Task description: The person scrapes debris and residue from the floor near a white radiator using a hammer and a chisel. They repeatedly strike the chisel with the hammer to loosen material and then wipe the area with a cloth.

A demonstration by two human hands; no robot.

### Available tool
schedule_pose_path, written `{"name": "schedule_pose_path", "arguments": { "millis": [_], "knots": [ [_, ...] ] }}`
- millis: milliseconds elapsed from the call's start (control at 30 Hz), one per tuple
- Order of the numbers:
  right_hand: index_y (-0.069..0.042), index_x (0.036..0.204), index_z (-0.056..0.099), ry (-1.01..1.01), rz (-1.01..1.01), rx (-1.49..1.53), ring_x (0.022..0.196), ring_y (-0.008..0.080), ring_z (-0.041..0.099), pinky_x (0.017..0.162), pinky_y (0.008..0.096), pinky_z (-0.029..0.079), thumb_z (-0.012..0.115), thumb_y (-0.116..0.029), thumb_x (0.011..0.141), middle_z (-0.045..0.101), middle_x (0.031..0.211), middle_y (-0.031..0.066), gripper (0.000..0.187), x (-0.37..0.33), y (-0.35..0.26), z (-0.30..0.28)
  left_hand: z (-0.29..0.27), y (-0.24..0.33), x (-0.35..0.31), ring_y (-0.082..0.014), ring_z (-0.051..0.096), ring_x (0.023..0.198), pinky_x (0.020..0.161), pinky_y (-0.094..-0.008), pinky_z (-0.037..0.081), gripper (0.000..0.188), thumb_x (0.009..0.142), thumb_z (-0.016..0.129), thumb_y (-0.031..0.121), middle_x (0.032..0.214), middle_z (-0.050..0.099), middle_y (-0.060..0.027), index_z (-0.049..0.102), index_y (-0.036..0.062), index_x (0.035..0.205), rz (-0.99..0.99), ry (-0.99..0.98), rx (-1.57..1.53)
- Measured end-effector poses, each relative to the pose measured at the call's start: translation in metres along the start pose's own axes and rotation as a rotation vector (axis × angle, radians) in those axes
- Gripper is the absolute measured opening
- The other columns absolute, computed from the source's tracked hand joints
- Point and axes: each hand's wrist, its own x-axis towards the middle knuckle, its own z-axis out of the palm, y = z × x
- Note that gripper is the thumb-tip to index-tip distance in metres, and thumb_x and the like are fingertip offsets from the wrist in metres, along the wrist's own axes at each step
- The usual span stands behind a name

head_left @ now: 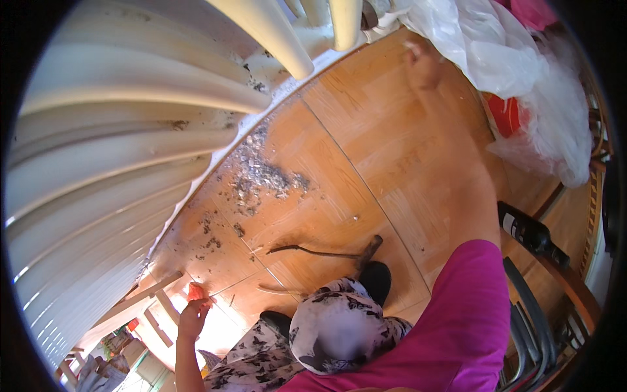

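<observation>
My left hand [192, 318] is low at the left, its fingers pinched on a small red thing [196, 291] whose kind I cannot make out. Bright sunlight falls on the floor beside it. Stretched far forward, my right hand [424, 67] is smeared by motion, just left of a translucent white plastic bag [486, 49]; its fingers do not show clearly. Between the hands, a loose patch of grey flaky debris [261, 173] lies on the wood-patterned tile floor [366, 130], with dark crumbs scattered toward my left hand. A thin bent dark stick [313, 251] rests near my shoes.
White rounded slats [124, 144] rise along the left, dusty at their base. A red item [505, 115] shows beneath the plastic bag. At right are a dark bottle [524, 227] and curved metal bars [526, 320]. A wooden frame [140, 297] stands by my left hand.
</observation>
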Motion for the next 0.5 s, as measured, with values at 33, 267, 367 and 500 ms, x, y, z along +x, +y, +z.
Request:
{"name": "schedule_pose_path", "arguments": {
  "millis": [33, 267, 367, 500],
  "knots": [
    [-0.016, 0.110, 0.068, 0.010, 0.051, -0.049, 0.081, 0.0282, 0.066, 0.069, 0.0402, 0.052, 0.058, -0.021, 0.087, 0.068, 0.096, 0.0123, 0.025, 0.017, 0.009, 0.000, -0.003, -0.011, -0.007, -0.0288, 0.067, 0.085, 0.075, -0.0383, 0.053, 0.022, 0.091, 0.062, 0.018, 0.100, 0.067, -0.0166, 0.067, 0.0065, 0.108, -0.032, -0.007, 0.039],
    [-0.011, 0.098, 0.065, -0.137, 0.390, -0.206, 0.077, 0.0280, 0.066, 0.065, 0.0417, 0.053, 0.058, -0.024, 0.089, 0.067, 0.088, 0.0110, 0.018, 0.052, -0.008, 0.031, 0.017, -0.135, -0.077, -0.0316, 0.066, 0.077, 0.069, -0.0412, 0.052, 0.025, 0.095, 0.055, 0.025, 0.086, 0.067, -0.0157, 0.068, 0.0063, 0.105, -0.248, 0.144, 0.011],
    [-0.008, 0.093, 0.064, -0.054, 0.378, -0.266, 0.075, 0.0279, 0.066, 0.063, 0.0424, 0.053, 0.058, -0.026, 0.090, 0.067, 0.085, 0.0104, 0.019, 0.029, -0.040, 0.038, 0.064, -0.158, -0.120, -0.0368, 0.064, 0.080, 0.067, -0.0451, 0.052, 0.027, 0.096, 0.050, 0.028, 0.086, 0.065, -0.0204, 0.066, 0.0070, 0.091, -0.300, 0.101, 0.164],
    [-0.009, 0.090, 0.066, -0.151, 0.274, 0.158, 0.086, 0.0258, 0.064, 0.070, 0.0435, 0.051, 0.056, -0.020, 0.090, 0.065, 0.094, 0.0121, 0.016, -0.064, -0.168, 0.034, 0.170, -0.190, -0.198, -0.0331, 0.065, 0.081, 0.067, -0.0415, 0.052, 0.020, 0.095, 0.053, 0.023, 0.091, 0.068, -0.0169, 0.065, 0.0073, 0.094, -0.416, -0.186, 0.183]
  ]
}}
